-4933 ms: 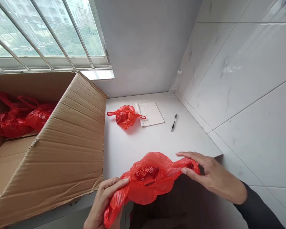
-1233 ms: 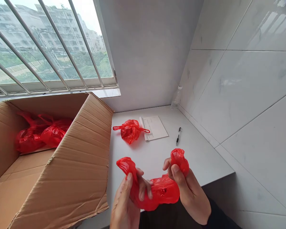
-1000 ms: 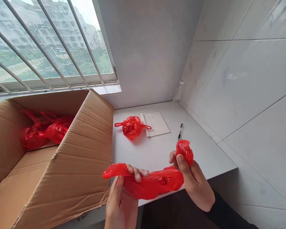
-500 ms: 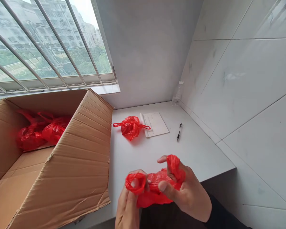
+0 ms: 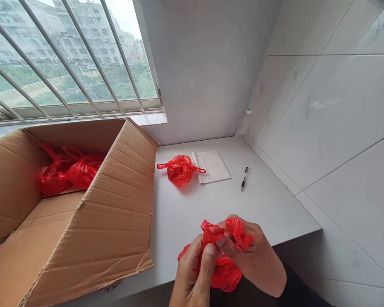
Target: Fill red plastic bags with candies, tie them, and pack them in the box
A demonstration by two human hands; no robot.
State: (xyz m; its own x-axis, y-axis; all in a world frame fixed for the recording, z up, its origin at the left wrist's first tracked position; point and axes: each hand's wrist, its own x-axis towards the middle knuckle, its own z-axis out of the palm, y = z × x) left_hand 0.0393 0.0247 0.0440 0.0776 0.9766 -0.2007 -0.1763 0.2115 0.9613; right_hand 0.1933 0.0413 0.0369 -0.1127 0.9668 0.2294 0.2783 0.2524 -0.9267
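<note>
Between my hands, at the front edge of the white table (image 5: 169, 251), is a red plastic bag (image 5: 226, 275) with its top bunched up. My left hand (image 5: 195, 270) pinches the gathered plastic between thumb and fingers. A loop of the bag's handle wraps over the fingers of my right hand (image 5: 254, 251), whose thumb and fingertips grip the plastic close to my left thumb. What the bag holds is hidden. Farther back on the table sits another red bag (image 5: 179, 171), tied, its two handle loops sticking out sideways.
At left stands a large open cardboard box (image 5: 115, 213) with red bags (image 5: 83, 170) inside. A notepad (image 5: 215, 167) touches the tied bag's handle, with a pen (image 5: 244, 179) to its right. A clear bottle (image 5: 242, 127) stands in the corner by the tiled wall (image 5: 339, 115).
My hands have come closer together. The handle loop around my left fingers has slipped off, and both hands now pinch the bunched plastic. The view has shifted slightly left.
</note>
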